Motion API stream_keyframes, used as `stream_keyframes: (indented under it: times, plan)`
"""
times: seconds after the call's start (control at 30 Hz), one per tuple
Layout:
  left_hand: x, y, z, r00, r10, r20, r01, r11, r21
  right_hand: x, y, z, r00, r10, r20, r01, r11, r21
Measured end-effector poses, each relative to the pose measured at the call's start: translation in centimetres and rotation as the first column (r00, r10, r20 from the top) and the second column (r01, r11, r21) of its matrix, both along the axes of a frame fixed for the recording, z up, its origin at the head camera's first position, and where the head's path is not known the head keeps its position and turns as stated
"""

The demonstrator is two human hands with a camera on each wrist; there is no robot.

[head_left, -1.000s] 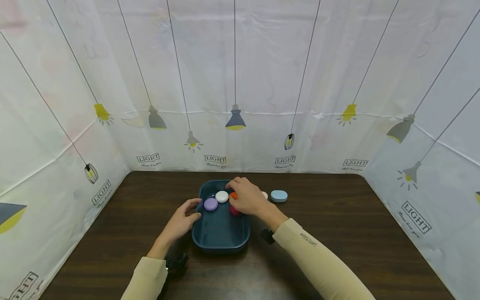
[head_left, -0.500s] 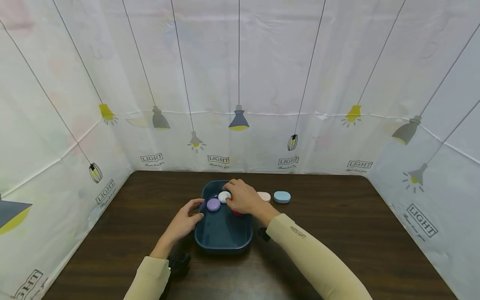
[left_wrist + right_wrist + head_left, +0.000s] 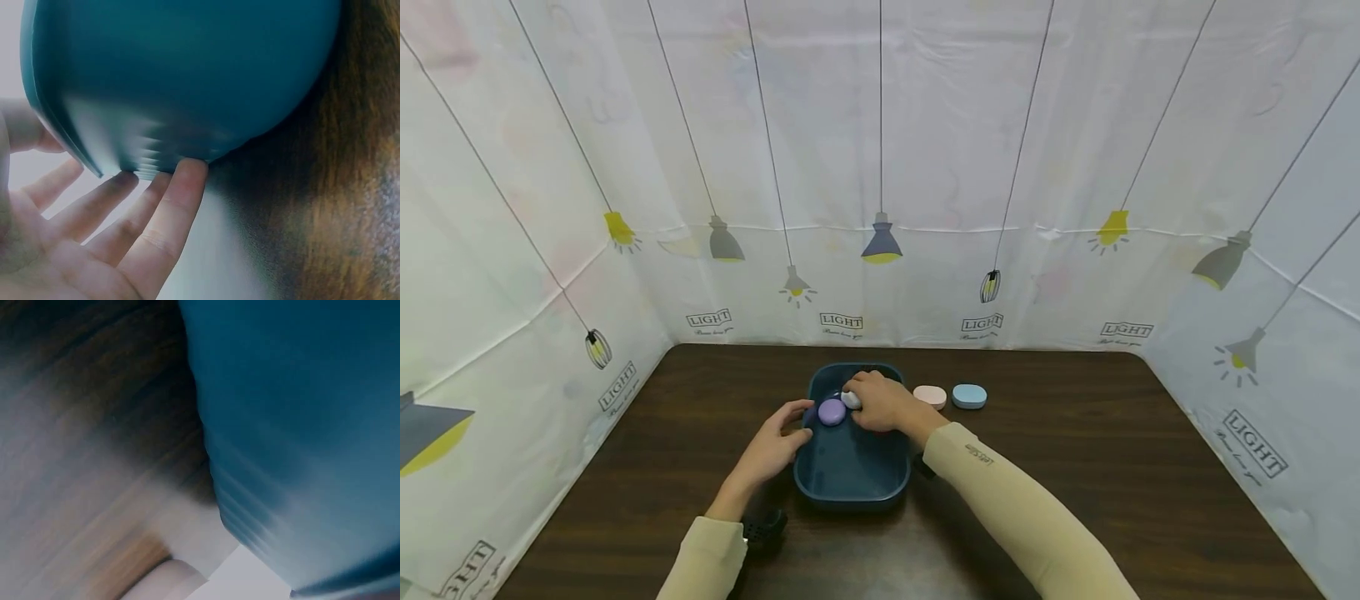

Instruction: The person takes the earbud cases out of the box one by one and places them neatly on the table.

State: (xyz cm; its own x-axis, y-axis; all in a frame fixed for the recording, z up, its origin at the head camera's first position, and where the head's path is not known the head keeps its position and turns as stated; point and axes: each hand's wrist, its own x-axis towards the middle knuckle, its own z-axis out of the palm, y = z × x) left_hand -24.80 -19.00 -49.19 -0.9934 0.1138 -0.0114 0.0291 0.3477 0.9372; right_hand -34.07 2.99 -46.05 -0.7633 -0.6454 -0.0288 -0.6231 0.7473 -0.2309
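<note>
A dark blue plastic bin stands on the table in front of me. My left hand rests its fingers against the bin's left side; in the left wrist view the fingers are fairly straight with tips on the outer wall. My right hand reaches into the bin and pinches a small white rounded piece, which is tilted. Beside it, to the left, lies a purple rounded piece. A bit of red shows under the right hand, mostly hidden. In the right wrist view the bin's outer wall hides the hand.
To the right of the bin, a pale pink oval piece and a light blue oval piece lie on the dark wooden table. A white curtain printed with lamps hangs around the table's back and sides.
My right hand has shifted left inside the bin, from over the orange and red pieces to the white one, which is now tilted in its fingers. The left hand stays at the bin's side.
</note>
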Motion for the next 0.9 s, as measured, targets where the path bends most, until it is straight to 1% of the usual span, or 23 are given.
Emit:
stream_keyframes:
  times: [0.17,0.37,0.53,0.77,0.9]
  plan:
    - [0.0,0.1,-0.1,1.0,-0.013,-0.003,0.013,1.0,0.015,-0.1,-0.2,-0.6,1.0,0.006,0.001,-0.006,0.997,0.074]
    - [0.0,0.1,-0.1,1.0,-0.003,-0.004,0.003,1.0,0.021,0.0,-0.6,-0.5,0.999,0.017,0.028,-0.02,0.992,0.124]
    - [0.0,0.2,-0.1,1.0,0.0,-0.007,0.001,1.0,0.012,0.2,-0.7,-0.5,0.999,0.023,0.037,-0.027,0.992,0.124]
    - [0.2,0.2,0.1,1.0,-0.007,-0.01,0.007,1.0,0.0,0.8,-0.7,-0.6,0.997,0.077,-0.012,-0.075,0.991,0.113]
    - [0.2,0.2,0.1,1.0,0.001,-0.004,-0.001,1.0,-0.001,1.1,-0.7,-0.4,0.995,0.098,-0.012,-0.097,0.99,0.102]
